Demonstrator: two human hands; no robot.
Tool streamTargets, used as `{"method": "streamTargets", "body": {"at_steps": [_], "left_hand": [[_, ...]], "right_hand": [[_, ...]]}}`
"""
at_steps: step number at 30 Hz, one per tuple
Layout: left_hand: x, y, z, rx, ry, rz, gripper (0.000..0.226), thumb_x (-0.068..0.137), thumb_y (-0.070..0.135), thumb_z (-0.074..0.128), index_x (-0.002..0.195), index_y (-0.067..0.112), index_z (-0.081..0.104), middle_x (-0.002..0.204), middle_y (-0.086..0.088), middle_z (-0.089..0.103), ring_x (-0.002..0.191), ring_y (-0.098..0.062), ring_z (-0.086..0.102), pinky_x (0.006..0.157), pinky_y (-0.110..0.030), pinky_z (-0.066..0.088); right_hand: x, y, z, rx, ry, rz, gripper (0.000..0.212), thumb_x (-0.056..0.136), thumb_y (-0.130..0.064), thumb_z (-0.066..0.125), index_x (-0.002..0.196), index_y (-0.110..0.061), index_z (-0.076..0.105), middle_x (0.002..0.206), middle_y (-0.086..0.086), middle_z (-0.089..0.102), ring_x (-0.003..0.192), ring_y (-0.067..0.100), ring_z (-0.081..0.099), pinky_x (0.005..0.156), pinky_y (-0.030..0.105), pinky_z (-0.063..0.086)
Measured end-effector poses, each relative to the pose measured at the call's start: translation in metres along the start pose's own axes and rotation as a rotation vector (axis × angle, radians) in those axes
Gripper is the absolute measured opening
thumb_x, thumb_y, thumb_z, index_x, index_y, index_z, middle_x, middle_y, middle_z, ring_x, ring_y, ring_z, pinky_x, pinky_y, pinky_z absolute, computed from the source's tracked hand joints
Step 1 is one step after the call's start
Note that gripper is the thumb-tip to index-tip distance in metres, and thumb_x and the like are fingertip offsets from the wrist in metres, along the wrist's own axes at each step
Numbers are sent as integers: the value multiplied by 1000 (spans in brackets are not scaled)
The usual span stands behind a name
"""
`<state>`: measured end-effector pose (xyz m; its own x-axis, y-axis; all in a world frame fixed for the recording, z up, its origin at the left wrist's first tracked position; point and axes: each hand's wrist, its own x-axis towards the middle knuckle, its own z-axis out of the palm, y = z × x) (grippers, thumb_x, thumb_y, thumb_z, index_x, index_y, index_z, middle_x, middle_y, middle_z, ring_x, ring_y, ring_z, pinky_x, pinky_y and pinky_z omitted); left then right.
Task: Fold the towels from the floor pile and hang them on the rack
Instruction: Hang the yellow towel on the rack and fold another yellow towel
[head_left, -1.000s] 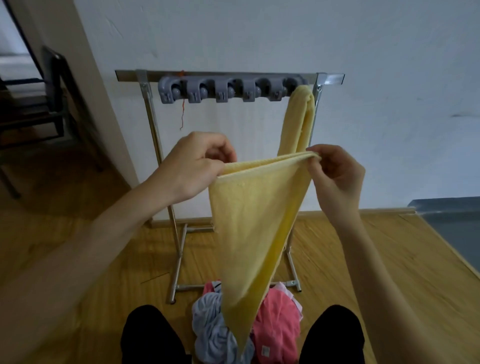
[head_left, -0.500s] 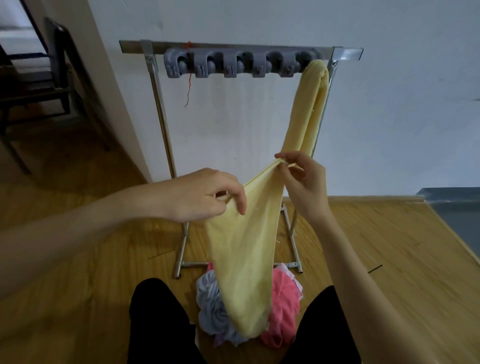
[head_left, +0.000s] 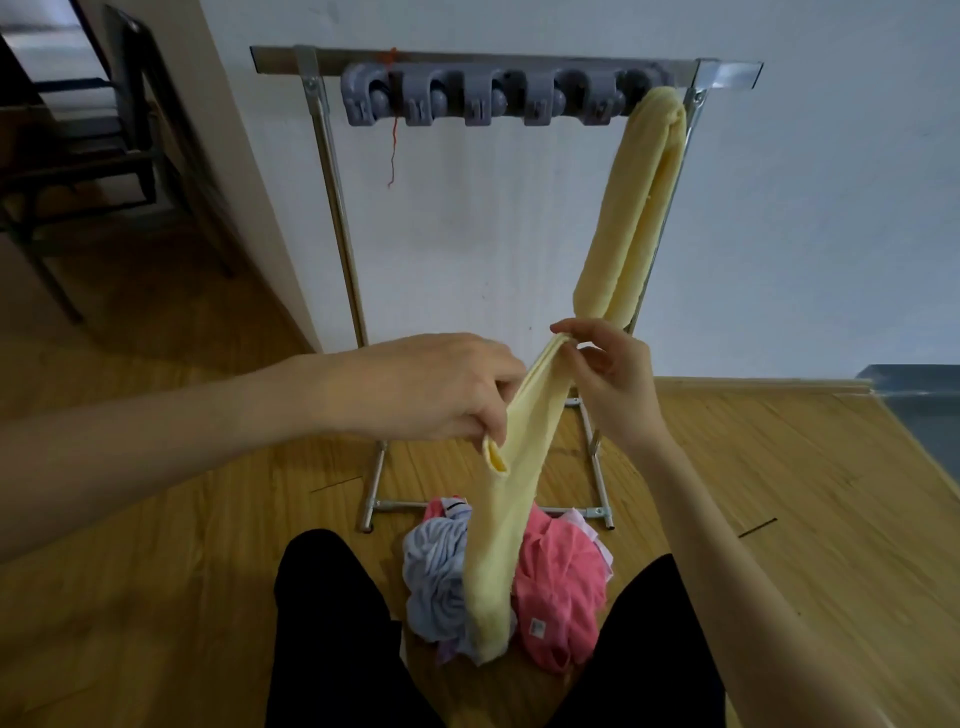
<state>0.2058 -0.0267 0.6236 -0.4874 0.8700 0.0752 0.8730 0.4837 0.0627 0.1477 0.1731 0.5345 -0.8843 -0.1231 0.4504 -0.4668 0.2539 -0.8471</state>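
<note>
Pale yellow towel (head_left: 511, 493), folded lengthwise into a narrow strip, hangs slack between the hands: top end pinched by right hand (head_left: 613, 382), side fold gripped lower by left hand (head_left: 431, 387), bottom end dangling onto floor pile (head_left: 545, 587) (blue, pink, white towels) below both hands. Metal rack (head_left: 332, 171) w/ grey clips stands behind the hands; 2nd yellow towel (head_left: 631, 208) draped over its bar above right hand.

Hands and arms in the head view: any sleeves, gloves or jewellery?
None visible. The left hand and right hand are ungloved, with no rings or watch showing; both forearms are bare to the frame edge. Black trousers cover the legs.
</note>
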Motion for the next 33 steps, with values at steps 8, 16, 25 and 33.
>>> {"method": "streamTargets", "body": {"at_steps": [8, 16, 25, 33], "left_hand": [[17, -7, 20, 141, -7, 243, 8, 72, 16, 66, 72, 17, 74, 76, 1, 70, 76, -16, 69, 100, -35, 43], [22, -24, 24, 102, 230, -23, 26, 90, 28, 53, 91, 16, 76, 82, 3, 71, 66, -14, 62, 64, -18, 38], [31, -31, 42, 134, 431, -229, 32, 93, 37, 49, 88, 19, 76, 66, 4, 64, 53, -15, 54, 49, -25, 39], [36, -26, 44, 147, 515, -397, 29, 88, 35, 54, 78, 19, 76, 64, 7, 66, 55, -14, 58, 49, -28, 45]], "right_hand": [[-5, 5, -1, -80, -44, -54, 19, 89, 0, 59, 102, -10, 68, 93, -9, 68, 82, 8, 65, 74, 22, 54], [-6, -2, -9, 64, -96, -97, 15, 86, 11, 57, 88, -3, 52, 76, 10, 59, 68, 18, 58, 62, 33, 51], [-7, -5, -19, 102, -132, -74, 16, 85, 12, 59, 90, 2, 71, 86, 10, 73, 82, 24, 70, 77, 41, 58], [-7, -12, -16, 149, -143, -14, 19, 82, 8, 58, 94, 0, 70, 87, 11, 73, 84, 29, 69, 79, 45, 57]]}}
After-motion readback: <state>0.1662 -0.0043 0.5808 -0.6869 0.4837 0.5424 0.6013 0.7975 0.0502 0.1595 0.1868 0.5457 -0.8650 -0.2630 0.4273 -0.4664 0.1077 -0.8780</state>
